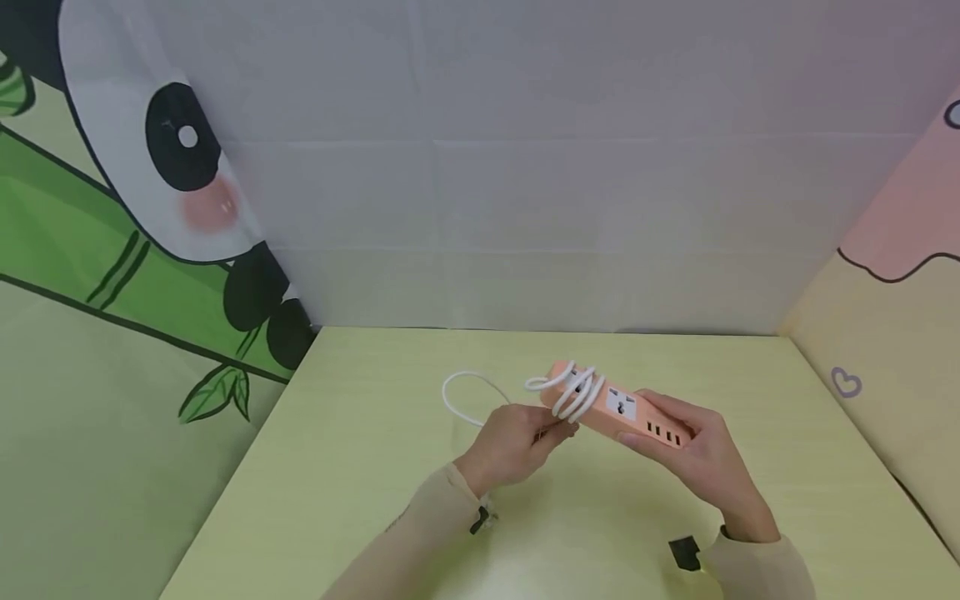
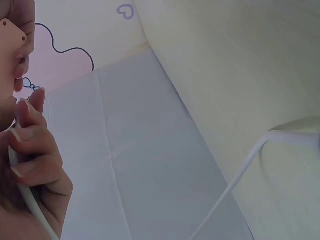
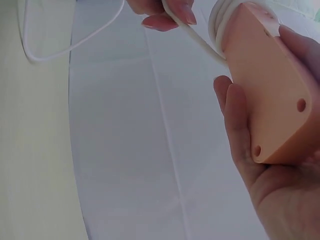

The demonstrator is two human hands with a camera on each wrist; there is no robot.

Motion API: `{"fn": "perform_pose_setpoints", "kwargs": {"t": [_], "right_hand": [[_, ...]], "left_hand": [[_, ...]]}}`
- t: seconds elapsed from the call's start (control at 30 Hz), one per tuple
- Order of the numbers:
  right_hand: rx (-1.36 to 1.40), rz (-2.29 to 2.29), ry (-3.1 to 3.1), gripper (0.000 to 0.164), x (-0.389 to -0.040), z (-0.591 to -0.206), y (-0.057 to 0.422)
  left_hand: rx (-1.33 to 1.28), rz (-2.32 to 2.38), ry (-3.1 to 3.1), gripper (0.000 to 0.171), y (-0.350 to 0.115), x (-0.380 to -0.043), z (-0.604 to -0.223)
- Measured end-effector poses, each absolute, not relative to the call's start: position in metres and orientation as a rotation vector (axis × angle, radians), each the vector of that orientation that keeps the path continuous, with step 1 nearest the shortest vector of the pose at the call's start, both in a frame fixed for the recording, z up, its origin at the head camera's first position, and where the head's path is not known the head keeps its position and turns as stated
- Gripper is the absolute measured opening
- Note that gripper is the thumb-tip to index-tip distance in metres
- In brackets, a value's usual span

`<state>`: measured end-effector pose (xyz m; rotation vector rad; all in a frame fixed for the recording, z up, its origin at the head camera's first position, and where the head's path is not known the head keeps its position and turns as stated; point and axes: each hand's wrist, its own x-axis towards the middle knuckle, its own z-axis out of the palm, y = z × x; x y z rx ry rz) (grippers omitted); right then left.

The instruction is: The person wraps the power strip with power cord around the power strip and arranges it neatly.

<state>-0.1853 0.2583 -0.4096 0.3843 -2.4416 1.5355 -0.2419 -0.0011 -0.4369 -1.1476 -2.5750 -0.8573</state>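
Observation:
An orange power strip (image 1: 621, 405) with white sockets and several USB slots is held up over the table by my right hand (image 1: 701, 446), which grips its USB end. White cable (image 1: 579, 392) is wound in several turns around the strip's other end. With curled fingers my left hand (image 1: 512, 443) holds the cable just beside those turns. From there a loose loop of cable (image 1: 459, 375) arcs out behind the left hand. In the right wrist view the strip's plain underside (image 3: 270, 90) faces the camera, and the cable (image 3: 197, 40) runs taut from the left fingers to the coil.
The pale yellow table (image 1: 360, 467) spreads under both hands. A grey-white back wall (image 1: 525, 208) stands at its far edge. Side panels with cartoon prints rise left (image 1: 97, 400) and right (image 1: 885, 350). A small black piece (image 1: 684, 552) shows beside the right sleeve.

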Motion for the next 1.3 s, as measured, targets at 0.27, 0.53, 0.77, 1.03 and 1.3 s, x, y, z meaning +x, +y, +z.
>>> {"fn": "perform_pose_setpoints", "kwargs": {"t": [0.27, 0.53, 0.77, 1.03, 1.3], "right_hand": [[0.339, 1.508, -2.427, 0.049, -0.188, -0.412, 0.256], [0.296, 1.433, -2.4, 0.05, -0.191, -0.412, 0.265], [0.28, 1.433, -2.367, 0.052, -0.193, -0.41, 0.276], [0.281, 1.419, -2.356, 0.052, -0.193, -0.412, 0.277], [0.224, 1.418, -2.355, 0.052, -0.19, -0.413, 0.278]], "left_hand": [[-1.08, -0.642, -2.545, 0.026, 0.002, -0.23, -0.427], [-0.988, -0.568, -2.537, 0.043, 0.002, -0.215, -0.421], [-1.002, -0.641, -2.498, 0.042, 0.002, -0.204, -0.418], [-0.992, -0.672, -2.45, 0.04, 0.001, -0.199, -0.416], [-0.946, -0.805, -2.468, 0.033, -0.005, -0.192, -0.414]]}}
